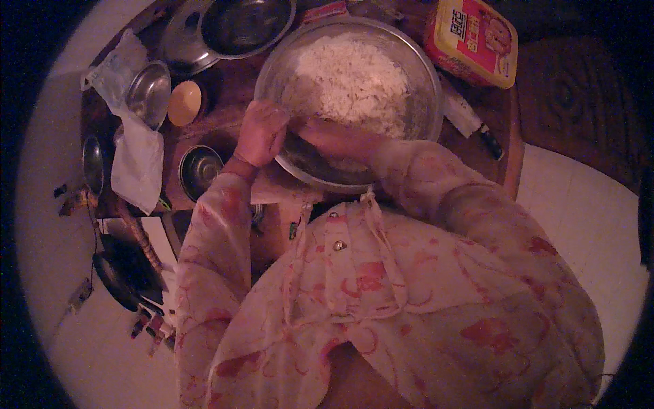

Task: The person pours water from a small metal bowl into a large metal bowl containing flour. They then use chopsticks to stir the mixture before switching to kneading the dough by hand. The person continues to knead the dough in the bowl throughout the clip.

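Note:
A wide metal bowl point(433, 110) stands before me, with a heap of pale flour-like crumbly stuff point(352, 76) in its far part. My left hand point(262, 132) is curled over the bowl's left rim, gripping it. Across the near part of the bowl reaches my right hand point(319, 134), low inside and close to the left hand. Its fingers are hard to make out in the dim light, so whether they hold anything is unclear.
On the wooden table lie a kitchen knife point(465, 115), a red-and-yellow plastic tub point(477, 41), an orange-yellow bowl point(185, 104), small metal bowls point(200, 173), a dark pan point(245, 25) and a plastic bag point(137, 168). A patterned wooden chair point(572, 97) stands right.

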A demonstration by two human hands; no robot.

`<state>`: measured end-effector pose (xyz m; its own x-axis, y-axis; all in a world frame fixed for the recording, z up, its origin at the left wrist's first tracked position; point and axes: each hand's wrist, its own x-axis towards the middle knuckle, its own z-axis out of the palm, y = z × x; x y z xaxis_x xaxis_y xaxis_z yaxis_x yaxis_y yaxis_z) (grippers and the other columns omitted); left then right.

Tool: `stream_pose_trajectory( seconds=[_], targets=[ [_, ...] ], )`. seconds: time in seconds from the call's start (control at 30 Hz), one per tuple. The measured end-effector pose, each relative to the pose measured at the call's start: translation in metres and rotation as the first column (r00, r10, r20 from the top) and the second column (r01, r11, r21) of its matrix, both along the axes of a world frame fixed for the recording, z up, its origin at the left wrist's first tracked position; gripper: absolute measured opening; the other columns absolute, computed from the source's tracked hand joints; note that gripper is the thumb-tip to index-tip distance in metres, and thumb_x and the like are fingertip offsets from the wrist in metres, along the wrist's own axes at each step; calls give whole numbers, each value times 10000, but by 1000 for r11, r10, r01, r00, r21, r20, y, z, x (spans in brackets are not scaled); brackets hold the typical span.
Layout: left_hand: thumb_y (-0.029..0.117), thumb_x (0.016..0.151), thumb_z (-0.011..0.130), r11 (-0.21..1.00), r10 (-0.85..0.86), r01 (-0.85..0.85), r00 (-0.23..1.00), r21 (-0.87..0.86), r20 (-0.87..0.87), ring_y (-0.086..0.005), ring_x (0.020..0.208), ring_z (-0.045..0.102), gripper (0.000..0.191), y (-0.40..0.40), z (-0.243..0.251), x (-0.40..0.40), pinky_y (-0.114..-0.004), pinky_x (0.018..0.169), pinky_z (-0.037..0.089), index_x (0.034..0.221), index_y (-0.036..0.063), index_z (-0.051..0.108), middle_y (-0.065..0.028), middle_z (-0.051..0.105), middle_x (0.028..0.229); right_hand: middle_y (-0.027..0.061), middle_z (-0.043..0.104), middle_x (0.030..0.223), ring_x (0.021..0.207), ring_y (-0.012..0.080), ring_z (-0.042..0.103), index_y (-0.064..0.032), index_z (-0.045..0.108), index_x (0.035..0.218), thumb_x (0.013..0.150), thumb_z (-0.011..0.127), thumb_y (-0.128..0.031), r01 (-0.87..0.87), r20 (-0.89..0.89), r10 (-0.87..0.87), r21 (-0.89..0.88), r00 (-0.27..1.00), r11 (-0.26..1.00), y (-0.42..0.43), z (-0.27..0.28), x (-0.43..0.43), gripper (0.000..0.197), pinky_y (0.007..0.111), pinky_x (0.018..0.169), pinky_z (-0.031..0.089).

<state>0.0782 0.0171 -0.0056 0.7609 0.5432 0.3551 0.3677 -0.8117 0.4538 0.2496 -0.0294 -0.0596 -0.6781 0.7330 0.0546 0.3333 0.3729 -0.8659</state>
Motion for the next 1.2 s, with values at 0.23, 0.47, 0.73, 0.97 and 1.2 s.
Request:
stream_pose_trajectory(
  seconds=[0.23, 0.47, 0.73, 0.97, 1.2],
  targets=[
    [100, 591, 524, 1000, 12, -11, 999, 14, -53, -325, 851, 488, 192, 2, 1, -5, -421, 764, 366, 774, 48, 555, -119, 551, 808, 188, 510, 970, 927, 290, 489, 11, 500, 941, 735, 417, -70, -187, 141, 231, -271, 963, 944, -24, 18, 29, 236, 364, 807, 377],
    [101, 584, 524, 998, 32, -28, 998, 63, -63, -338, 836, 474, 158, 5, 9, 8, -416, 760, 367, 729, 45, 553, -125, 541, 761, 151, 535, 924, 877, 248, 503, -8, 518, 925, 737, 447, -81, -34, -105, 35, 13, 994, 999, -10, -36, 7, 213, 340, 779, 390],
    [94, 561, 530, 996, -24, 37, 987, 82, -157, -308, 803, 497, 147, 17, -1, -1, -401, 729, 379, 700, 48, 538, -107, 523, 715, 122, 541, 962, 892, 194, 493, -19, 537, 944, 688, 429, 51, 7, -294, -113, -339, 949, 941, -24, -25, 2, 286, 324, 789, 388],
    [129, 622, 507, 999, -23, 16, 985, -41, -171, -347, 896, 480, 223, 17, 0, -3, -444, 818, 352, 822, 54, 568, -129, 561, 861, 124, 541, 950, 896, 206, 508, -18, 513, 975, 720, 421, 47, -239, -140, 206, -289, 968, 927, -28, -28, 21, 279, 326, 814, 380],
    [146, 599, 522, 999, -35, 32, 980, -19, -194, -338, 919, 469, 234, 23, -3, -2, -444, 811, 356, 814, 66, 571, -126, 552, 893, 131, 544, 954, 911, 213, 509, -19, 502, 1002, 808, 428, -101, -25, -274, -25, -177, 961, 984, -23, -2, 1, 224, 325, 815, 381]
  ],
)
